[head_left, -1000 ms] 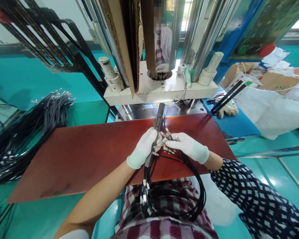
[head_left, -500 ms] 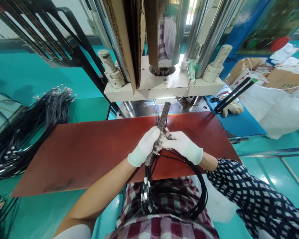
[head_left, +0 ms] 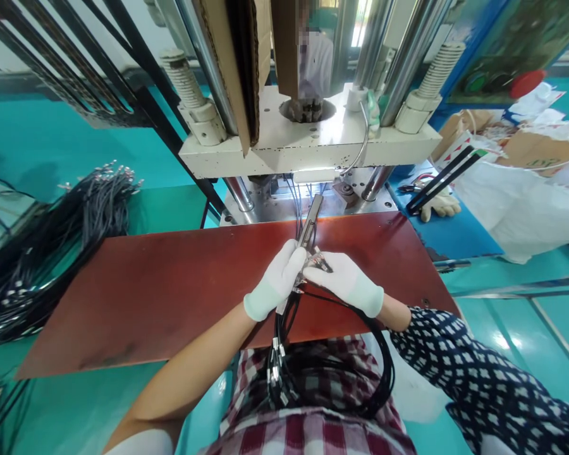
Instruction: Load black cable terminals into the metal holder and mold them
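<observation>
My left hand (head_left: 275, 278), in a white glove, is closed around a narrow grey metal bar (head_left: 312, 218) that slants away from me over the red-brown board. Just right of it, my gloved right hand (head_left: 348, 281) is closed on a bunch of cable ends (head_left: 319, 260) with small metal connectors, against the bar's side. Its fingertips are partly hidden. From there a loop of black cables (head_left: 387, 363) hangs down over my lap, with silvery ends (head_left: 275, 366) on its left side.
Ahead stands a press with a white upper plate (head_left: 308, 155), metal columns and a lit lower bed. The red-brown board (head_left: 171, 284) spans the front. Black cables (head_left: 90, 208) are heaped at left. A glove (head_left: 440, 205) and black tweezers-like strips (head_left: 443, 180) lie at right.
The press's white upper plate has risen, exposing more of the lit bed and thin wires below. Both hands stay nearly in place, with the bar and cable ends shifting slightly.
</observation>
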`<state>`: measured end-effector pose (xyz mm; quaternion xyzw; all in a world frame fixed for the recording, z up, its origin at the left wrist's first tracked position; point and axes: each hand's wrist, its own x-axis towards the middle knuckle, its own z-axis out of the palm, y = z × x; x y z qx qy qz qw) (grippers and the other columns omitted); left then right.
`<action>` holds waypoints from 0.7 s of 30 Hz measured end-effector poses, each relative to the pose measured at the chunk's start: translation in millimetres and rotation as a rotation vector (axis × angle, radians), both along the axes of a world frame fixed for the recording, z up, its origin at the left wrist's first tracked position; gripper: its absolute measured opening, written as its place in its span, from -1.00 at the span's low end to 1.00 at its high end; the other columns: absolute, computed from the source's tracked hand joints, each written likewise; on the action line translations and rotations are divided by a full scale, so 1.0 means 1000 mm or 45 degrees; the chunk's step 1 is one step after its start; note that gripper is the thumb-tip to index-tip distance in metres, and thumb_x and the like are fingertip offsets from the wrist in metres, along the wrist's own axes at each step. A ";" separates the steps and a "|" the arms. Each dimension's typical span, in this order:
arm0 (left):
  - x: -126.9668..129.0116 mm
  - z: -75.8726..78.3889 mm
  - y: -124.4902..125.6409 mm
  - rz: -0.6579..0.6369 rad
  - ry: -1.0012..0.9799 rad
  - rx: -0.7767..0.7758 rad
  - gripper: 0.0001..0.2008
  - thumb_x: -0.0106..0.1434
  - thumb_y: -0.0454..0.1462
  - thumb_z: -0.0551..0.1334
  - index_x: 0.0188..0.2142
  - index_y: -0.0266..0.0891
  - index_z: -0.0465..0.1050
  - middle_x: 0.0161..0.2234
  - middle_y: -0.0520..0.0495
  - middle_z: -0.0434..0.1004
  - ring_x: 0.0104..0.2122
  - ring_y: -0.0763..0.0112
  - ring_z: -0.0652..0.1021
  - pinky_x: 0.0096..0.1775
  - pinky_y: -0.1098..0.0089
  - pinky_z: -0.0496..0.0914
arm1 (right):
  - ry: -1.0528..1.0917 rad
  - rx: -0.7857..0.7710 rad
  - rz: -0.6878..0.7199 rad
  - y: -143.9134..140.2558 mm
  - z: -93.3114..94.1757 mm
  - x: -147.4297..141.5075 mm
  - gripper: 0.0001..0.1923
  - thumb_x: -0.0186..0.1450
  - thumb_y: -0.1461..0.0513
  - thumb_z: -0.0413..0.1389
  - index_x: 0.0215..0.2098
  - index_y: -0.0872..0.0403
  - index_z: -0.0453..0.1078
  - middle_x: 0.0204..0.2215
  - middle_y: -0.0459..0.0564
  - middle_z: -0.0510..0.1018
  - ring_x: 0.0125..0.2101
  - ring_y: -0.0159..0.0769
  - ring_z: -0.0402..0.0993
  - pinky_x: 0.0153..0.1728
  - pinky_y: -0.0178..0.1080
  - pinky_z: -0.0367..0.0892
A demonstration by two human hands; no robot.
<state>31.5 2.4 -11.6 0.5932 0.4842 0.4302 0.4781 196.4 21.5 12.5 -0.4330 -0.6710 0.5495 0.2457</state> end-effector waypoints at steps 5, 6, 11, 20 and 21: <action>0.000 0.005 0.000 -0.062 -0.271 -0.120 -0.63 0.43 0.00 0.00 -0.34 -0.25 0.22 -0.44 0.06 0.23 -0.47 0.54 0.29 -0.39 0.45 0.27 | 0.149 -0.004 -0.092 0.001 0.008 0.009 -0.74 0.32 0.11 0.07 -0.43 0.11 0.35 -0.48 -0.13 0.40 -0.42 -0.40 0.28 -0.32 -0.30 0.22; -0.001 0.004 0.000 -0.086 -0.334 -0.144 -0.62 0.42 0.01 0.00 -0.33 -0.25 0.22 -0.45 0.06 0.23 -0.50 0.56 0.28 -0.45 0.47 0.25 | 0.152 -0.041 -0.096 0.003 0.010 0.010 -0.75 0.30 0.12 0.10 -0.44 0.12 0.36 -0.50 -0.13 0.38 -0.43 -0.40 0.27 -0.34 -0.31 0.21; -0.005 0.002 0.002 -0.189 -0.524 -0.250 -0.62 0.40 0.05 0.00 -0.26 -0.22 0.22 -0.46 0.09 0.22 -0.60 0.61 0.23 -0.59 0.53 0.15 | 0.045 -0.124 -0.128 0.009 0.019 0.009 -0.76 0.22 0.11 0.17 -0.44 0.14 0.45 -0.57 -0.14 0.36 -0.52 -0.43 0.21 -0.47 -0.32 0.14; -0.004 0.010 0.001 -0.161 -0.353 -0.107 -0.61 0.42 0.02 -0.02 -0.26 -0.25 0.29 -0.42 0.03 0.32 -0.48 0.51 0.32 -0.40 0.43 0.30 | -0.042 0.041 -0.079 0.014 0.015 -0.002 -0.79 0.18 0.20 0.10 -0.58 0.10 0.29 -0.59 -0.13 0.40 -0.51 -0.40 0.27 -0.42 -0.29 0.16; -0.004 0.010 0.001 -0.139 -0.294 -0.071 -0.62 0.43 0.01 -0.02 -0.28 -0.25 0.28 -0.40 0.02 0.32 -0.44 0.48 0.33 -0.34 0.41 0.32 | -0.074 0.059 -0.078 0.014 0.015 -0.004 -0.80 0.17 0.21 0.08 -0.59 0.10 0.27 -0.60 -0.14 0.39 -0.51 -0.40 0.27 -0.43 -0.29 0.14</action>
